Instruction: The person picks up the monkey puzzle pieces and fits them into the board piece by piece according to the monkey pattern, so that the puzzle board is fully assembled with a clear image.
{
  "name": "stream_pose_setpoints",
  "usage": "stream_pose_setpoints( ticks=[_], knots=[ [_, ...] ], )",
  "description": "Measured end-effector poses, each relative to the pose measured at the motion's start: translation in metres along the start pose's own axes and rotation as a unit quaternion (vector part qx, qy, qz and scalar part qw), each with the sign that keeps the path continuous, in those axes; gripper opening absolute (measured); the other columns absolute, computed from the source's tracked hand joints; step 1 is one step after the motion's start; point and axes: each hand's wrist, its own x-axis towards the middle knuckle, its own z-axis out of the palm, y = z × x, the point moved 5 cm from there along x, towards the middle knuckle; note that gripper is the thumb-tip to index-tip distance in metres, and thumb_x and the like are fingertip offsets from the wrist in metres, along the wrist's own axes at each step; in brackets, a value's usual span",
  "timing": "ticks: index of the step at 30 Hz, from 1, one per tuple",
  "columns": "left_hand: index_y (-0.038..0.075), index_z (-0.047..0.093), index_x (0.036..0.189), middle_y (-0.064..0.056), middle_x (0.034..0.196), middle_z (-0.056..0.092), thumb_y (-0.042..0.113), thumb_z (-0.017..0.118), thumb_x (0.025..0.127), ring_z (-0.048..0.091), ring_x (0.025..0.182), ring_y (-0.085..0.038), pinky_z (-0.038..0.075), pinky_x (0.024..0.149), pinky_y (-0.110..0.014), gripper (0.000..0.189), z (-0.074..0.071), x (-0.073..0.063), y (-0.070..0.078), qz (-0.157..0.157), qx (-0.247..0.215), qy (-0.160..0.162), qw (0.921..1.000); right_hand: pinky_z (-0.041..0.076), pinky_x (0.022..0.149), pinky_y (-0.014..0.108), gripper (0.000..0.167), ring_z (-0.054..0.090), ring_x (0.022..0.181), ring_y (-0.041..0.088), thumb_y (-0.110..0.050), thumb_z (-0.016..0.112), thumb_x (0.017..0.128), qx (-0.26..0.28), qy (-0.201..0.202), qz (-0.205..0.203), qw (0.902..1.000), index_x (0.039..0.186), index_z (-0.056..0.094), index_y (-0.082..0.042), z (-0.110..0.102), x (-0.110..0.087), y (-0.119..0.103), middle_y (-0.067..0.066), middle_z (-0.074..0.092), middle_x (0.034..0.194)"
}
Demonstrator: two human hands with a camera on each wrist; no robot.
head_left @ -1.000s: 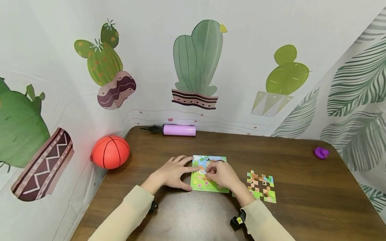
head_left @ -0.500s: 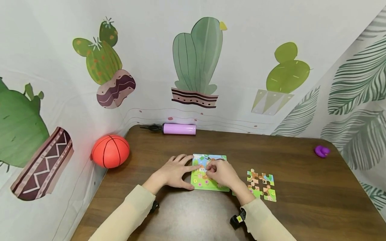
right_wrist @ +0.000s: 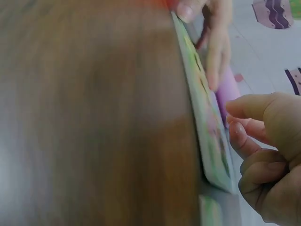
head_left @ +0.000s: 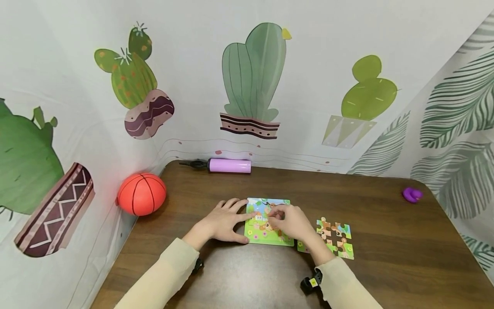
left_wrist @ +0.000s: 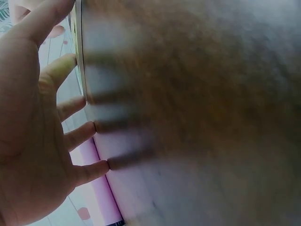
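A small picture puzzle board (head_left: 269, 239), green at its lower edge with an animal picture, lies flat on the table. My left hand (head_left: 224, 219) spreads its fingers along the board's left side, the index finger reaching over the picture. In the left wrist view the left hand's fingertips (left_wrist: 101, 165) touch the tabletop and the board's edge. Above the right part of the board is my right hand (head_left: 291, 223). In the right wrist view its thumb and index finger (right_wrist: 247, 106) stand slightly apart near the board's surface, with the other fingers curled. No puzzle piece shows between them.
Several loose jigsaw pieces (head_left: 344, 249) lie right of the board, some partly behind the right forearm. A red ball (head_left: 141, 195) sits at the left edge. At the back lies a lilac hand pump (head_left: 229, 165); a purple toy duck (head_left: 412, 195) is far right.
My right hand has shifted a little to the right, and its thumb and index finger have parted slightly. More of the animal picture shows on the board. The left hand has stayed in place.
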Motion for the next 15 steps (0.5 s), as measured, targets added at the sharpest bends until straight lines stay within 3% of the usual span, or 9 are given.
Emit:
stream_pose_setpoints(
  ticks=[3,9,15],
  knots=[
    [0.044,0.031,0.163,-0.004,0.172,0.016,0.079,0.058,0.088,0.017,0.155,-0.033,0.021,0.117,-0.066,0.087,0.0,0.001,0.001,0.0,0.0,0.0,1.0,0.037,0.046,0.028,0.013,0.041,0.046,0.011,-0.025,0.075,0.097,-0.005,0.025,0.005,0.9997,0.106,0.079,-0.017,-0.019,-0.007,0.007,-0.007,0.064,0.078],
    [0.044,0.032,0.163,-0.005,0.172,0.017,0.079,0.058,0.088,0.018,0.155,-0.034,0.022,0.117,-0.066,0.086,-0.001,0.001,0.003,0.001,0.006,0.001,1.0,0.044,0.054,0.031,0.021,0.049,0.054,0.013,-0.026,0.077,0.096,-0.023,0.068,0.018,0.9973,0.112,0.077,-0.012,-0.066,-0.03,0.034,-0.004,0.065,0.082],
    [0.045,0.031,0.163,-0.006,0.171,0.017,0.079,0.058,0.089,0.019,0.154,-0.035,0.023,0.116,-0.068,0.086,-0.003,0.0,0.003,0.003,0.003,0.002,1.0,0.042,0.047,0.031,0.034,0.048,0.049,0.014,-0.033,0.077,0.095,-0.046,0.08,0.062,0.9939,0.117,0.074,-0.007,-0.104,-0.059,0.068,0.0,0.063,0.085]
  ],
)
